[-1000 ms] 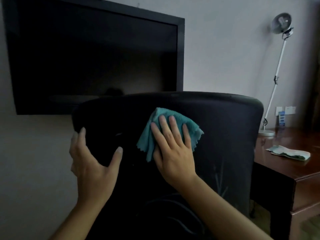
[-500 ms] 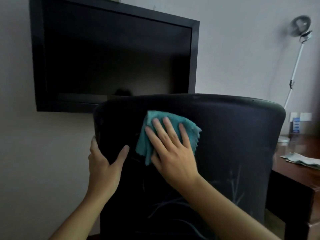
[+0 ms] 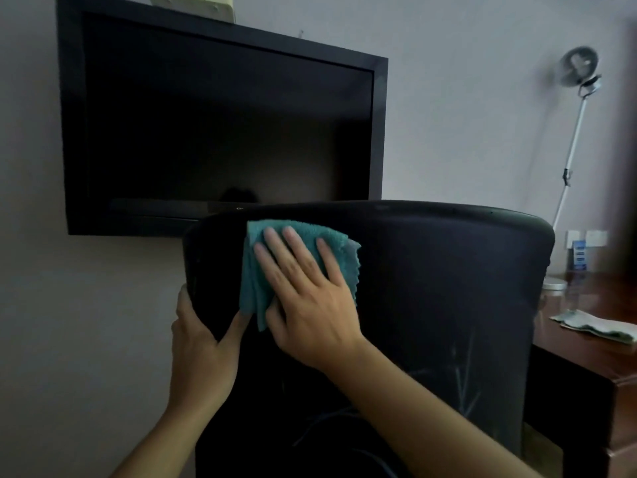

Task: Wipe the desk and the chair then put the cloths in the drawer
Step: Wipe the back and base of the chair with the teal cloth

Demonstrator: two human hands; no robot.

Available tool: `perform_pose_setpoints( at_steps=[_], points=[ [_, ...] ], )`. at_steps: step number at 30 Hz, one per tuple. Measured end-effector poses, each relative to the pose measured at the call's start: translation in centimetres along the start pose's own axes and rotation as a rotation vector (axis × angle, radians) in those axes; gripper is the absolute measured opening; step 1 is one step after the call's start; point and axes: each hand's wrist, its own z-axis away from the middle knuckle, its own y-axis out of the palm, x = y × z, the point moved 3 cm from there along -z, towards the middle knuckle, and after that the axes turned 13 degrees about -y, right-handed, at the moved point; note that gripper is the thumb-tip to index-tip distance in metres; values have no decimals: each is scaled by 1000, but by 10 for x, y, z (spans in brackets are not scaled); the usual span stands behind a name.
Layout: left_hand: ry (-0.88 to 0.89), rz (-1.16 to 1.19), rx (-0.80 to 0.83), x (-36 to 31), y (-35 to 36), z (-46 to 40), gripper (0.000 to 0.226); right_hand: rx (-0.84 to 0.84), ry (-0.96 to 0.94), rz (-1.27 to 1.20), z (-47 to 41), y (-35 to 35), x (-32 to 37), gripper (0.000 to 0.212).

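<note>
Teal cloth has climbed since a second ago: your right hand, fingers flat, now presses it against the upper left of the chair backrest, just under the top edge. Your left hand has slid up the backrest's left edge and grips it there. You look mid-wipe on the chair, with the drawer step yet to come. Dark fabric shows faint streaks lower down. Behind hangs a black screen; a second cloth lies on the wooden desk beside a lamp.
</note>
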Motion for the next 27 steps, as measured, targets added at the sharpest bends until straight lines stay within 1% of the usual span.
perform_pose_setpoints(
  at_steps=[2,5,7,9,11,14,16,19,21,23,25,27],
  points=[
    [-10,-23,-16,2,0,-1,86,50,-1,0,3,10,8,77],
    [3,-69,-32,3,-1,-2,85,200,-116,37,52,40,45,81],
    [6,-82,-26,1,-2,1,92,272,-185,68,83,50,60,80],
    [8,-84,-25,-2,-3,4,99,288,-237,93,88,49,59,79],
    [-3,-95,-28,-2,-3,4,98,239,-244,74,74,37,47,76],
    [-45,-111,-31,2,-3,1,89,126,-119,-18,39,13,19,70],
    [-44,-88,-22,4,-4,2,85,79,-86,11,25,7,8,66],
    [-46,-87,-9,3,-6,4,85,103,-97,66,40,22,24,66],
    [-47,-86,-2,0,-7,6,91,127,-137,82,68,37,43,69],
    [-43,-82,13,-3,-9,6,97,118,-197,124,80,40,45,67],
    [-31,-80,31,-3,-10,5,96,26,-194,152,63,28,29,60],
    [-14,-63,41,0,-9,5,90,-126,-125,151,28,1,6,51]
  ],
)
